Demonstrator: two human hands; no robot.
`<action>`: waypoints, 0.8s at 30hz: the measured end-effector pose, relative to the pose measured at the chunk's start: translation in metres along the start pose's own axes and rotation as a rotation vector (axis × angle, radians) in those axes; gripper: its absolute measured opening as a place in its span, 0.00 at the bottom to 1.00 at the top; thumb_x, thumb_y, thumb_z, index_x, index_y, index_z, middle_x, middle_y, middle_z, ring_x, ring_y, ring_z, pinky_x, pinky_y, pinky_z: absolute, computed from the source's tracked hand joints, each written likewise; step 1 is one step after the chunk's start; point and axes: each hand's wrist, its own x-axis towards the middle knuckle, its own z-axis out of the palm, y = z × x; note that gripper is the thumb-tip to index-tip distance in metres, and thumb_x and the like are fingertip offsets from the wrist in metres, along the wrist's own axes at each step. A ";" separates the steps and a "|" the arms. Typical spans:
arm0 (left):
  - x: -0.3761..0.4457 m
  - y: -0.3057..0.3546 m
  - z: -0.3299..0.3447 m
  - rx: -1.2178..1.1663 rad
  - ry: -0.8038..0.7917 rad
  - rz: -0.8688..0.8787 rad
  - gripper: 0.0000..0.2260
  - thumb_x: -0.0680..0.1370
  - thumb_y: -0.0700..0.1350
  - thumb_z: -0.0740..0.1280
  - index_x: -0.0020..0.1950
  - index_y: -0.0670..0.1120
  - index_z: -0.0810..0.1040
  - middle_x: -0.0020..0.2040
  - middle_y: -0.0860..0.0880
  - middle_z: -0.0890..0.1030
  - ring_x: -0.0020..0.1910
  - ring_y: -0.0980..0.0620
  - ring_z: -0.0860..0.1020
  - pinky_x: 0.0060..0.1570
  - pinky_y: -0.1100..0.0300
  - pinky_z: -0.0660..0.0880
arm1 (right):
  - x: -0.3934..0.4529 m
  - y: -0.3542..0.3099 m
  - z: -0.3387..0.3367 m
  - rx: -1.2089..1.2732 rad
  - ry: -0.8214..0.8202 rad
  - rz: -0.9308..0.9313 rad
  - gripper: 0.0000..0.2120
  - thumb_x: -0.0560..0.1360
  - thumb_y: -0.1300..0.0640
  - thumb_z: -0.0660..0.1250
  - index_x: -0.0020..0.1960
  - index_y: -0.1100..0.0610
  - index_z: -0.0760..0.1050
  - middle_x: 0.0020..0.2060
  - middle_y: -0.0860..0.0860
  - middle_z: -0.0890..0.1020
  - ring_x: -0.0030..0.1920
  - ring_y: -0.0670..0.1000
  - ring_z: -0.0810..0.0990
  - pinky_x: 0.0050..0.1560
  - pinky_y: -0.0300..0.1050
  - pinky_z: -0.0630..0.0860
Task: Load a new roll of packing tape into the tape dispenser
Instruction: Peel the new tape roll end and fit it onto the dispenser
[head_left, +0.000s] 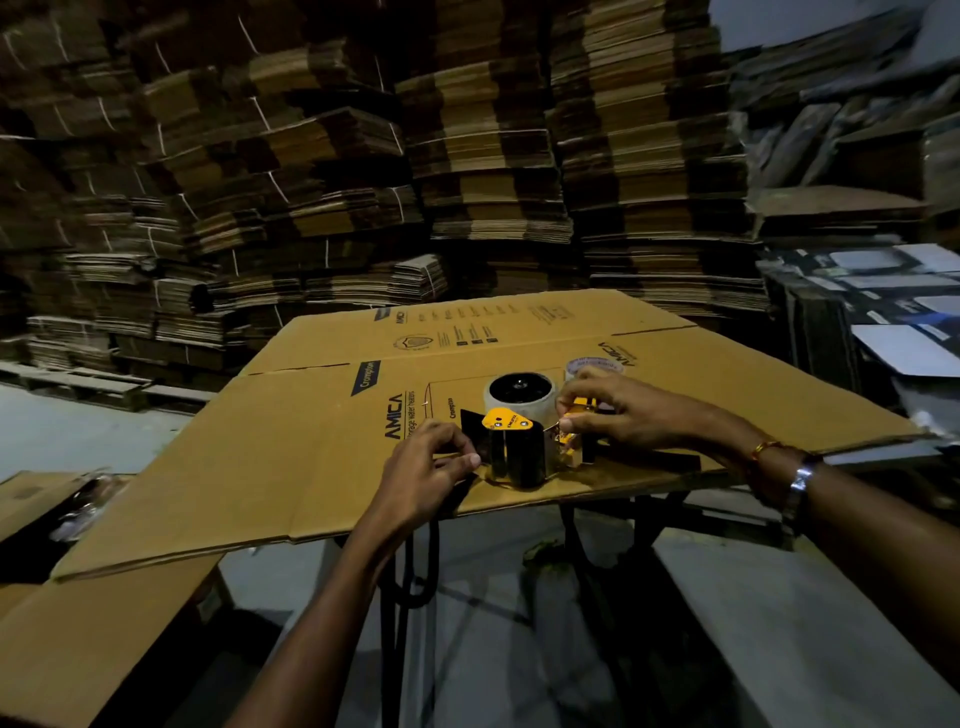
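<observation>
A yellow and black tape dispenser (511, 447) lies on its side on a flattened cardboard box (311, 447). A tape roll (521, 395) sits on its hub, with the black hub showing in the roll's middle. My left hand (426, 467) pinches the dispenser's near left edge at the front plate. My right hand (613, 415) reaches over the right side and pinches a small yellow part by the roller. A second clear tape roll (592, 366) stands just behind my right hand, partly hidden by it.
The cardboard sheet rests on a black metal-legged stand (587, 545), overhanging it on the left. Tall stacks of flattened cartons (363, 182) fill the back wall. Shelving with white sheets (893, 312) stands at the right. More cardboard (78, 649) lies at the lower left.
</observation>
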 end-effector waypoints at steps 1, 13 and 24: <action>0.000 0.000 0.000 -0.003 -0.003 -0.006 0.08 0.77 0.43 0.72 0.40 0.52 0.78 0.49 0.56 0.77 0.53 0.53 0.77 0.53 0.57 0.74 | -0.002 0.001 0.008 -0.072 0.038 -0.102 0.22 0.78 0.38 0.63 0.65 0.50 0.75 0.62 0.53 0.76 0.66 0.56 0.73 0.67 0.48 0.71; -0.001 0.001 -0.002 -0.024 -0.002 -0.017 0.07 0.76 0.43 0.73 0.39 0.52 0.79 0.48 0.55 0.78 0.53 0.51 0.78 0.58 0.47 0.76 | 0.002 0.003 0.020 -0.240 0.094 -0.023 0.10 0.81 0.40 0.58 0.59 0.42 0.70 0.59 0.46 0.71 0.58 0.49 0.72 0.57 0.53 0.74; 0.000 -0.001 -0.003 -0.044 -0.022 -0.025 0.07 0.77 0.43 0.72 0.40 0.51 0.79 0.50 0.52 0.79 0.53 0.51 0.78 0.57 0.49 0.76 | 0.004 0.018 0.001 -0.156 -0.029 0.064 0.35 0.70 0.28 0.65 0.73 0.37 0.60 0.76 0.46 0.62 0.70 0.51 0.70 0.65 0.53 0.74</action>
